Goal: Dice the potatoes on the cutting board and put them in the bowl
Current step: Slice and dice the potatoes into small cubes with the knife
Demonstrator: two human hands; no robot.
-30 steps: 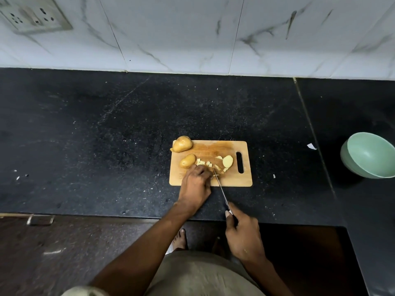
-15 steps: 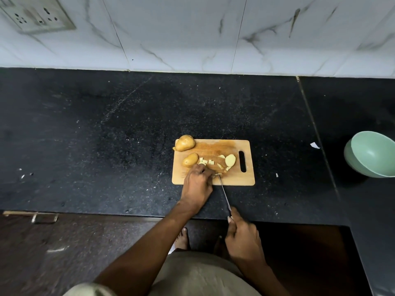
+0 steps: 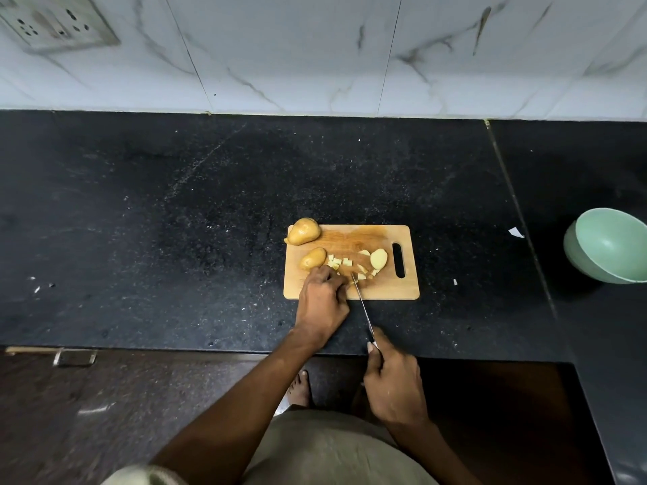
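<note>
L hand fingers curled, pinning potato piece just left of knife tip; R hand clamped on handle, blade running toward body

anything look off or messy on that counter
Slightly. The top potato overhangs the cutting board's far left corner, and pale scraps lie scattered on the black counter. The green bowl sits tilted, far right.

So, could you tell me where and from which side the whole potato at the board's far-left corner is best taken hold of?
Grip the whole potato across its wide rounded middle, coming from above and the left. It lies on its side, overhanging the cutting board corner, with open counter there. The left hand is nearest; the right hand holds the knife.
</note>
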